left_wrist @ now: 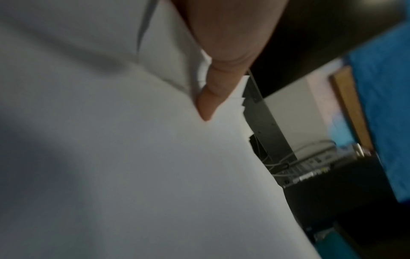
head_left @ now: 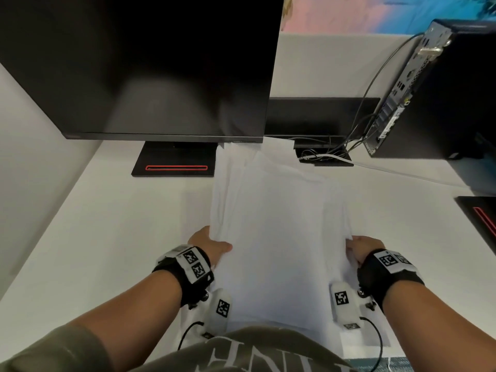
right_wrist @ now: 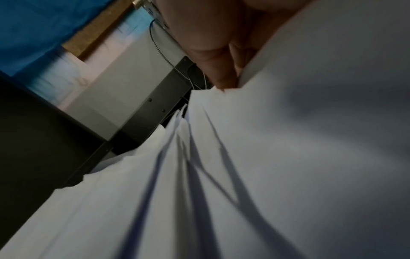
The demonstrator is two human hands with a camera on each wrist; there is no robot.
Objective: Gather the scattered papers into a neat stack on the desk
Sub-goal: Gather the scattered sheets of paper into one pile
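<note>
From the head view, a loose sheaf of white papers (head_left: 279, 224) sits at the centre of the matte white surface (head_left: 112, 226), its thin, smooth sheets fanned out of line at the 12 o'clock end, where staggered corners reach toward the foot of the monitor (head_left: 150, 63). The left hand (head_left: 210, 244) grips the sheaf's edge at 9 o'clock, thumb lying on top and fingers tucked beneath; the right hand (head_left: 362, 248) holds the opposite edge at 3 o'clock the same way, fingers hidden under the sheets. Both wrists wear black fabric straps with square printed markers. The monitor's flat black rectangular base (head_left: 174, 162), marked by a red slot, lies at 11 o'clock; a black desktop computer (head_left: 440, 98) with a perforated metal back and dark cables (head_left: 357, 130) stands at 2 o'clock. From the left wrist view, blurred, the thumb (left_wrist: 213, 94) presses down on the top sheet, with stepped paper edges beside its tip. From the right wrist view, also blurred, the thumb (right_wrist: 221, 70) and fingers pinch the sheaf's edge, and several separate sheets splay apart below, throwing long narrow shadows.
</note>
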